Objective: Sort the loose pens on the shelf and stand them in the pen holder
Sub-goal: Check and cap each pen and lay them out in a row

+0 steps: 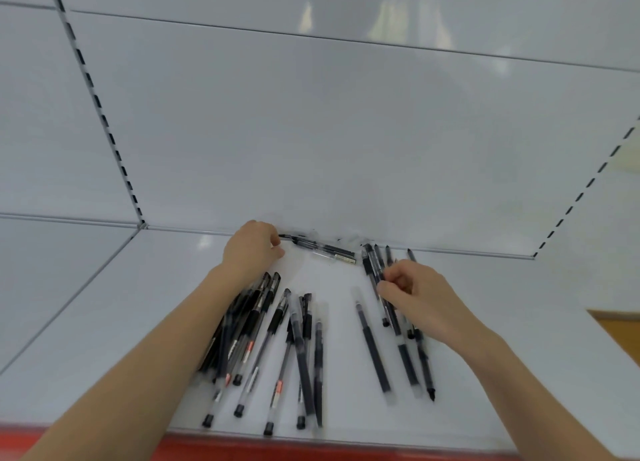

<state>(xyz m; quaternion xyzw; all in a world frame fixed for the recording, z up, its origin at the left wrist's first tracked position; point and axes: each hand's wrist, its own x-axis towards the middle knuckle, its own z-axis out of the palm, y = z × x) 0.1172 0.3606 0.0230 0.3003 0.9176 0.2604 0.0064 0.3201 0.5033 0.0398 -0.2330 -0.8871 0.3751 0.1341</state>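
Left hand fingers pinch pen at back wall; right hand grasps several pens. Roughly fifteen loose pens across shelf.

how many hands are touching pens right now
2. The left hand is at the back of the shelf, pinching the end of a single pen. The right hand is further right, closed on a pen bundle.

white back panel with slotted uprights (dark slots), red front strip below.
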